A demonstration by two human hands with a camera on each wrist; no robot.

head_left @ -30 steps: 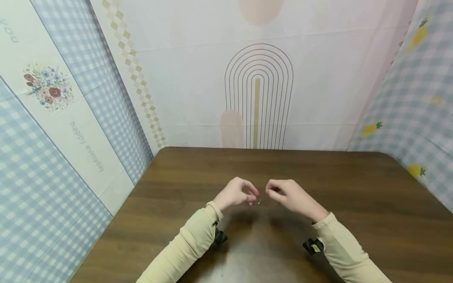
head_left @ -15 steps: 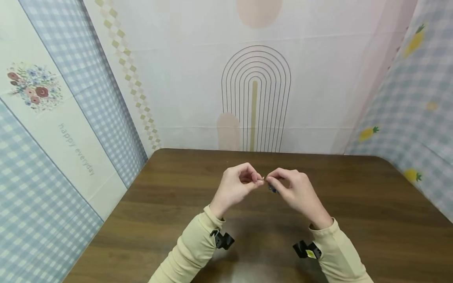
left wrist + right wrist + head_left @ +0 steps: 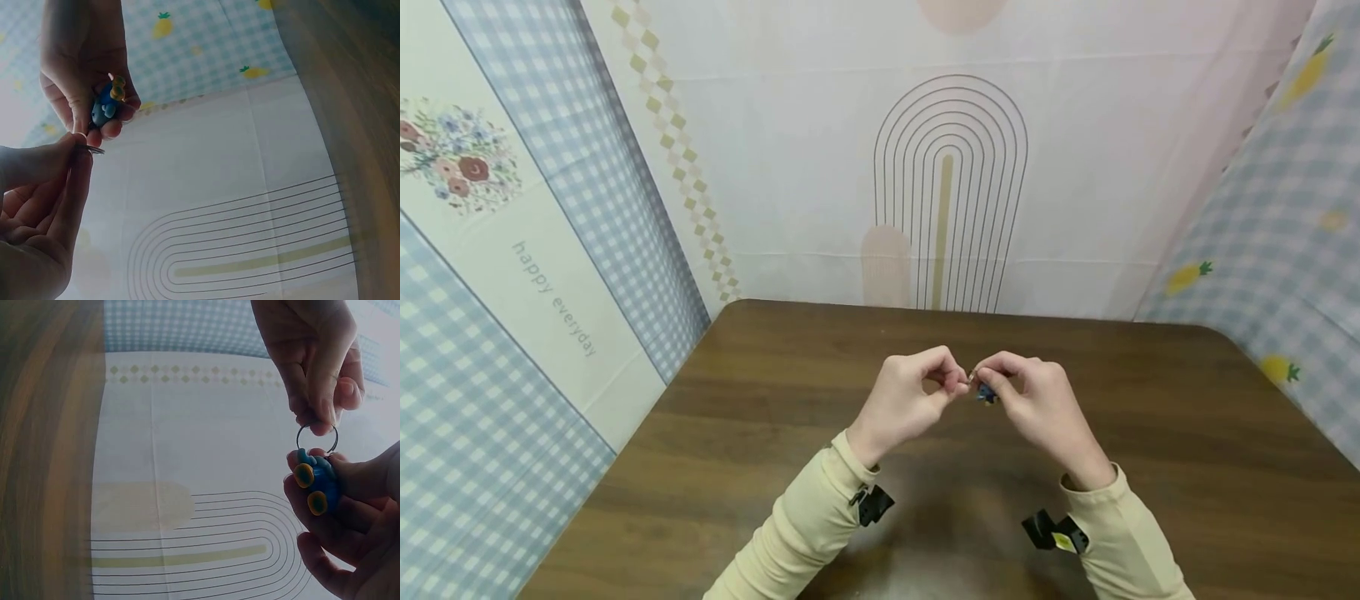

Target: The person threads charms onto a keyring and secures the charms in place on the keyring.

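Observation:
My left hand (image 3: 906, 404) pinches a thin metal key ring (image 3: 299, 436) between thumb and fingertips. The ring stands upright in the right wrist view, its upper edge covered by those fingertips. Just across from it, my right hand (image 3: 1041, 408) holds a small blue figurine charm (image 3: 324, 481) with round orange-and-green parts, thumb and fingers closed near its top where the ring's lower edge reaches. In the left wrist view the figurine (image 3: 107, 103) shows against the right fingers, and the ring (image 3: 94, 149) is seen nearly edge-on. The right thumb and fingertips hide where ring and charm meet.
Both hands are raised over a brown wooden table (image 3: 760, 367). Behind it hangs a white printed cloth (image 3: 790, 167), with blue checked cloths at the left (image 3: 497, 375) and right (image 3: 1262, 250). Black wrist cameras sit on both sleeves.
One second ago the hands were apart, the ring in the left fingers. Since then they have come together, fingertips meeting at the ring, and the blue charm has come into view below the right fingers.

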